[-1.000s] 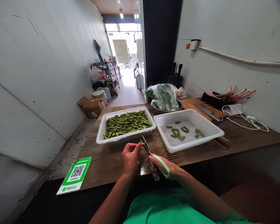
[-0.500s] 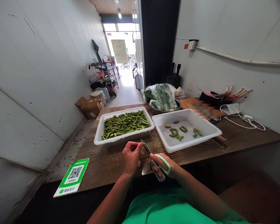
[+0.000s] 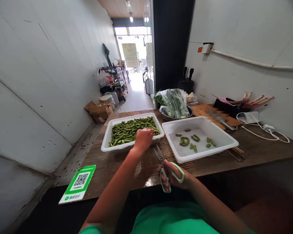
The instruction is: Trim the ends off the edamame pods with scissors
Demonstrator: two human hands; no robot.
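My left hand [image 3: 144, 139] reaches over the front right part of a white tray [image 3: 106, 140] heaped with green soybean pods [image 3: 127, 128]. Its fingertips point right, close to the pods, and the back of the hand hides most of the grip. My right hand [image 3: 177, 175] holds scissors [image 3: 161, 159] with pale green handles, fingers through the loops. The blades are spread and point up and away, above the table's front part. To the right, a second white tray [image 3: 207, 155] has several scattered pods [image 3: 195, 137] on its bottom.
Behind the trays stands a metal bowl [image 3: 177, 117] with bagged leafy greens [image 3: 174, 102]. A cutting board [image 3: 202, 110], a white cable [image 3: 273, 135] and thin sticks [image 3: 236, 154] lie to the right. A green payment-code sign [image 3: 79, 183] sits at the table's left front edge.
My left hand has left the scissor tips and moved up to the left tray. The scissor blades have spread wider, with the right hand slightly lower. The view has shifted a little.
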